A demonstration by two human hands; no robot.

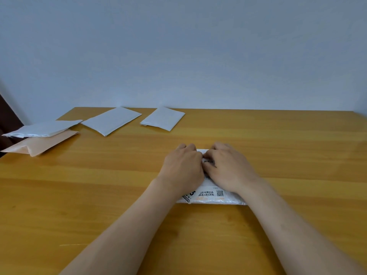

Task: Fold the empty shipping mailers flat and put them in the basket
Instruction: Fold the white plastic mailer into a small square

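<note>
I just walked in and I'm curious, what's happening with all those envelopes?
A person's left hand and right hand rest on a printed white mailer on the wooden table, fingers bent over its far edge, seemingly folding it. Three white mailers and a peach mailer lie at the far left. No basket is in view.

On the table (99,185), the near mailer (210,196) lies right of centre under the left hand (181,167) and right hand (228,167). Far left, the corner mailer (41,129) overlaps the front mailer (43,143). To their right, along the back edge, lie the middle mailer (111,121) and then the back mailer (162,118).
</note>
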